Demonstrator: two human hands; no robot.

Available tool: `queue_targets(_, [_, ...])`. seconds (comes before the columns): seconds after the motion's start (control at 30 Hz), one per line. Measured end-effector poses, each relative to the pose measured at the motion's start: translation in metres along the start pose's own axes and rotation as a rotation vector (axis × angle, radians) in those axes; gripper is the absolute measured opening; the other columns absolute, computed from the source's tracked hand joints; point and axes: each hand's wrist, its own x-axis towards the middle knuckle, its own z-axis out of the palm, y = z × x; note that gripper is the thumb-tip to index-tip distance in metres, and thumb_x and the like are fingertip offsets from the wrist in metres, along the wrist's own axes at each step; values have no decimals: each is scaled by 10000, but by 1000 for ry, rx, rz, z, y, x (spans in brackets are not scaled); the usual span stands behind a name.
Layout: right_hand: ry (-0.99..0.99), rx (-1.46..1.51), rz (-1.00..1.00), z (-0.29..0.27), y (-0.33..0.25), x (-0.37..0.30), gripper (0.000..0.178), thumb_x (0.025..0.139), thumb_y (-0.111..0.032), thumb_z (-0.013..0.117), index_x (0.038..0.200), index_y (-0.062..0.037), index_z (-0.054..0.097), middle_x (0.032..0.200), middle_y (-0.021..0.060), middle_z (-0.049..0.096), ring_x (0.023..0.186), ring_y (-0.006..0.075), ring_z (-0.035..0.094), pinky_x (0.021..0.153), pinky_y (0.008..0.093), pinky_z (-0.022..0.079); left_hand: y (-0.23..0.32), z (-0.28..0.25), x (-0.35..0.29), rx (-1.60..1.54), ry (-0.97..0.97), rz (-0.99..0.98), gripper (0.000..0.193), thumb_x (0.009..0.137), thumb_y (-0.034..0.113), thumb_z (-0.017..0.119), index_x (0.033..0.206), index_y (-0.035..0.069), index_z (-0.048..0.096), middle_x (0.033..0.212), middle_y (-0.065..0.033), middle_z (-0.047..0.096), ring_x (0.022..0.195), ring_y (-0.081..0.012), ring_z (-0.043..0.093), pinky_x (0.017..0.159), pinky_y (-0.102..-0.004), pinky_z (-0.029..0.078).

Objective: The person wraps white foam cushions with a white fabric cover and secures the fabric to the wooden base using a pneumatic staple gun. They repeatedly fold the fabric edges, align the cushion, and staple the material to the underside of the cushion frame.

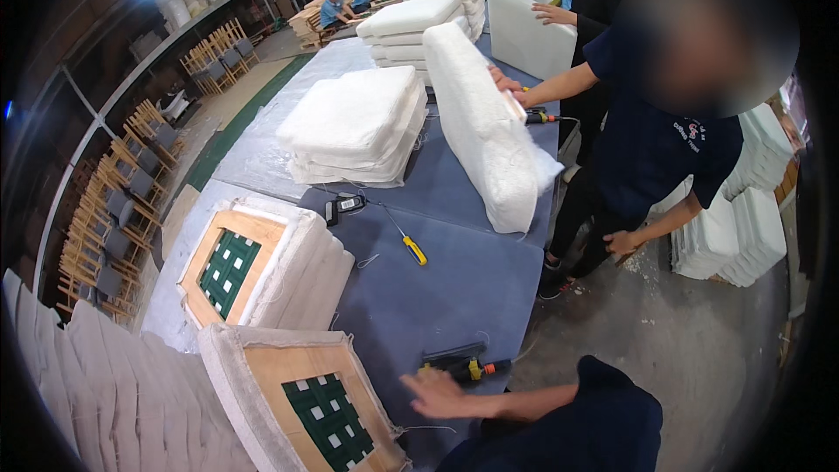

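My right hand (434, 393) reaches in from the lower right over the near edge of the table. Its fingers are stretched out and hold nothing. Just beyond it lies a black and yellow air stapler (468, 371) with an orange end. To the left of the hand, a padded seat (389, 402) leans tilted with its underside up, showing a pale wooden frame and woven green webbing (329, 422). Loose thread hangs from the seat's edge. My left hand is out of sight; whether it is behind the seat cannot be seen.
Behind the seat stands a stack of padded seats (306, 271). A yellow screwdriver (413, 250) and a black device (348, 203) lie on the grey table (393, 297). Across the table, a co-worker's hand (507, 87) holds a white cushion (481, 131). White cushion stacks (354, 122) stand farther back.
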Motion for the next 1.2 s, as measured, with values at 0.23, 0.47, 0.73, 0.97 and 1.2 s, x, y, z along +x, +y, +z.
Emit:
queue_targets(0.23, [4,-186,168,7,101,-66,820,864,-227,754,1598,-77,420,1244,177,558,1206,375,506,991,510,440,37,-8,8,-93,3,-140,996,901,179,684,1678,-56,106,1668,-358,235,1541,-427,304,1297,-460,202])
queue_targets(0.47, [25,-354,-43,66,109,-46,894,849,-98,715,1660,-120,339,1315,205,572,1198,367,553,1033,510,441,72,-7,12,25,-5,-205,929,942,242,669,1682,7,159,1568,-375,411,1404,-475,477,1198,-488,370])
queue_targets(0.73, [-399,-4,151,-2,58,1,665,796,-176,689,1443,-114,547,1030,263,720,998,489,701,869,585,559,5,24,6,13,52,-50,945,919,25,637,1691,34,91,1643,-249,334,1502,-371,399,1248,-439,301])
queue_targets(0.97, [-67,414,-681,-122,-48,-39,640,765,-138,887,1355,-22,665,1186,134,768,963,273,756,836,347,569,52,11,6,-182,-57,-117,938,952,18,567,1677,88,-23,1611,-311,362,1487,-393,446,1233,-430,339])
queue_targets(1.2, [-337,701,-716,-116,-128,-16,506,706,-159,888,1174,-39,736,956,175,780,846,358,769,730,381,602,51,7,-2,-246,-68,-141,931,965,14,549,1671,90,-53,1638,-308,304,1528,-379,383,1241,-457,337])
